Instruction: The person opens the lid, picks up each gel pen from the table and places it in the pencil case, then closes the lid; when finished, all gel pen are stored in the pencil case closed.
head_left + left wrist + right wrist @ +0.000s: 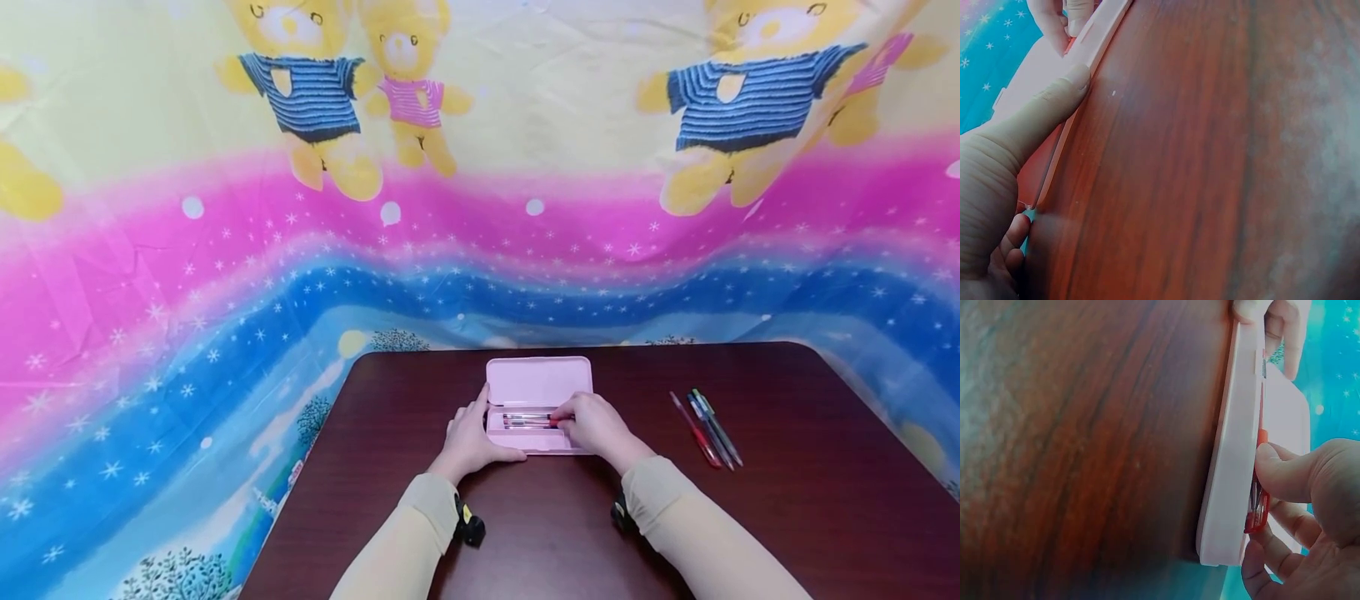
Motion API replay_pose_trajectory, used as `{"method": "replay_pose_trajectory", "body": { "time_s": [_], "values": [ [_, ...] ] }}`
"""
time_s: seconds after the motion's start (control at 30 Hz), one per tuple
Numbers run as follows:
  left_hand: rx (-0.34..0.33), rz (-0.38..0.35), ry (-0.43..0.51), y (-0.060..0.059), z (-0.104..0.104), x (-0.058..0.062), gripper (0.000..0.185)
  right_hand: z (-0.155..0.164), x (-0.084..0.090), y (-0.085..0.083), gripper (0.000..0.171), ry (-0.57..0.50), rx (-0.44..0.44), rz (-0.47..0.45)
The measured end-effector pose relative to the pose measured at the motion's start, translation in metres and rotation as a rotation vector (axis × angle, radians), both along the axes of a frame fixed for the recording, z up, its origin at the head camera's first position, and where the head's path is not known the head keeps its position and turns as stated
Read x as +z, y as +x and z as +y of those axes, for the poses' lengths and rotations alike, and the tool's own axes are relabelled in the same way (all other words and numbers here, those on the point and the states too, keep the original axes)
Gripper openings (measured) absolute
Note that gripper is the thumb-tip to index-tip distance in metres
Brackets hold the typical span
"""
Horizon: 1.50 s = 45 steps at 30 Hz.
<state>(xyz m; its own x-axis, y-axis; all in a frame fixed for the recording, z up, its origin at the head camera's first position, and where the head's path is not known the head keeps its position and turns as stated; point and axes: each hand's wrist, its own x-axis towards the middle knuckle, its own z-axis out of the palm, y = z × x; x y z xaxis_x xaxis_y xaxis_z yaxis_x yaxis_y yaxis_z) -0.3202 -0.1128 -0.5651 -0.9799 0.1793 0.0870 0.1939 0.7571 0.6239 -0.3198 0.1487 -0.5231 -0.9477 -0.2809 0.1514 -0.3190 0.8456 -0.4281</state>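
Observation:
A pink pencil case [538, 382] stands on the table with its lid raised toward the back. Several pens [521, 421] with clear barrels lie inside it. My left hand [470, 437] holds the case at its left end, thumb along the front edge and fingers at the left side. With thumb and fingertips, my right hand [598, 427] pinches a red-ended pen [1262, 512] at the right end of the case. In the right wrist view this pen lies along the inside of the case's front wall; part of it is hidden by the thumb.
To the right on the dark brown table [810, 500] lie a red pen [699, 433] and two darker pens, one with a green end [702, 402]. A curtain [510, 250] printed with bears hangs behind the table.

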Motion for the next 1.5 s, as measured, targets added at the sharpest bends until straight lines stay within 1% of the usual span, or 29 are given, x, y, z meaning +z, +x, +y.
{"method": "replay_pose_trajectory", "body": {
  "time_s": [0.23, 0.43, 0.63, 0.9, 0.97, 1.07, 1.27, 1.37, 1.5],
  "values": [
    [-0.005, 0.004, 0.001, 0.000, 0.000, 0.001, 0.153, 0.000, -0.001, -0.003, 0.015, 0.006, -0.032, -0.047],
    [-0.003, 0.003, -0.003, -0.001, 0.000, 0.000, 0.154, -0.001, -0.002, -0.002, 0.014, -0.003, -0.061, -0.068],
    [-0.003, 0.006, -0.003, 0.000, 0.000, -0.001, 0.154, 0.001, -0.004, -0.001, 0.013, -0.021, -0.063, -0.041],
    [-0.002, -0.001, -0.002, 0.000, 0.001, 0.000, 0.154, 0.017, -0.007, 0.004, 0.013, -0.076, -0.062, 0.045],
    [0.000, -0.002, -0.004, 0.000, 0.001, 0.000, 0.154, 0.023, -0.007, 0.006, 0.016, -0.097, -0.072, 0.077],
    [0.003, -0.002, -0.001, 0.001, 0.001, 0.001, 0.154, 0.036, -0.006, 0.008, 0.022, -0.132, -0.111, 0.129],
    [0.001, -0.005, 0.002, 0.001, 0.001, 0.001, 0.154, 0.073, -0.006, 0.009, 0.032, -0.163, -0.206, 0.224],
    [-0.003, -0.002, 0.006, 0.001, 0.000, 0.001, 0.154, 0.096, -0.005, 0.010, 0.038, -0.156, -0.262, 0.225],
    [-0.005, 0.007, 0.002, 0.000, 0.000, -0.001, 0.154, 0.126, -0.005, 0.012, 0.045, -0.156, -0.323, 0.177]
  ]
}}
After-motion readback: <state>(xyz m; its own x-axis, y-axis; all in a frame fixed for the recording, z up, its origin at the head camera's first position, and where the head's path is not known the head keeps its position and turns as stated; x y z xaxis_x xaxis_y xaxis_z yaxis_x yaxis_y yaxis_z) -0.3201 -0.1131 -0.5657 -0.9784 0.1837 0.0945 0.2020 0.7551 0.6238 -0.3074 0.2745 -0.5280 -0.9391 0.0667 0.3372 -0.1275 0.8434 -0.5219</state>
